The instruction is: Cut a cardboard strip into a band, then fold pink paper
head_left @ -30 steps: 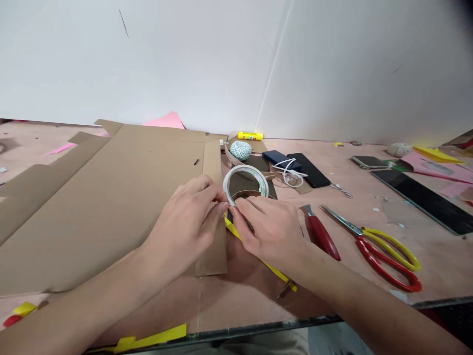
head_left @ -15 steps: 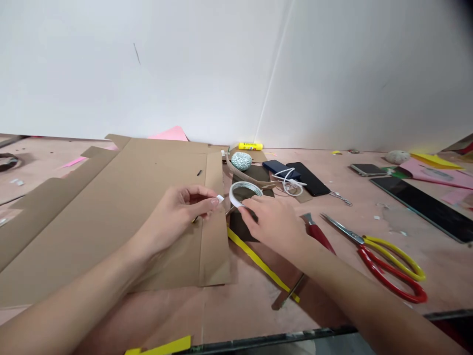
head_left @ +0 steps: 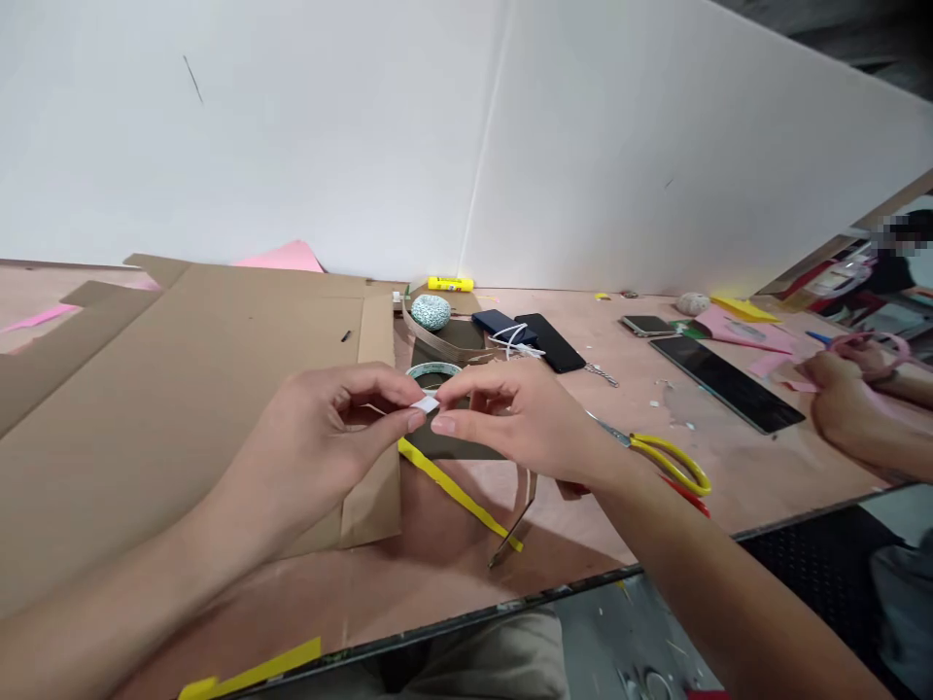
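Observation:
My left hand (head_left: 328,428) pinches a small piece of white tape (head_left: 427,403) between thumb and index finger. The fingertips of my right hand (head_left: 510,413) meet the right end of this piece, thumb and index finger curled in close together. Just behind the fingers lies a roll of tape (head_left: 433,370), its printed inner core showing and its near side hidden by my hands. A large sheet of brown cardboard (head_left: 182,408) lies flat beneath my left hand and forearm.
A yellow paper strip (head_left: 459,492) runs beside the cardboard. Scissors (head_left: 671,462) lie partly behind my right forearm. Beyond are a painted stone (head_left: 431,312), a glue stick (head_left: 450,284) and phones (head_left: 550,342). At the right, another person's hands (head_left: 846,384) hold pink-handled scissors.
My right hand has let go of the tape roll and moved to the piece of tape in my left hand. The view has swung right, bringing another person's hands into sight.

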Tool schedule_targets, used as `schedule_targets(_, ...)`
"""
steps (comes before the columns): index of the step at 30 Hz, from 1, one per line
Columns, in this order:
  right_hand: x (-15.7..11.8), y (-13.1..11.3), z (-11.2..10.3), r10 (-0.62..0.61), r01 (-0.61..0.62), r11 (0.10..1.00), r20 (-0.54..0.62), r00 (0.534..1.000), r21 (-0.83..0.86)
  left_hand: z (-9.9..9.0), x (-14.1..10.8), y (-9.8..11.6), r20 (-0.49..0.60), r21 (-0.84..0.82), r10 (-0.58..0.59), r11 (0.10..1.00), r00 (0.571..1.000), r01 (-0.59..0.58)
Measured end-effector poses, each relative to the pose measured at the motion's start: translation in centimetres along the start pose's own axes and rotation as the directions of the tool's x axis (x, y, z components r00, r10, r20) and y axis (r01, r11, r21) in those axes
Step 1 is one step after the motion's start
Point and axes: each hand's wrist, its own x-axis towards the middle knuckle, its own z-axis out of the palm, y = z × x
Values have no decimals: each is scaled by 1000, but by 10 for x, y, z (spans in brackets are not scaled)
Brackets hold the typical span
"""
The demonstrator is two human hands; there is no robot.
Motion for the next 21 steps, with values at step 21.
schedule_targets(21,-71,4,9,35,26,991,-435,900,132,-4,12,32,39,185,-57,982,998,48)
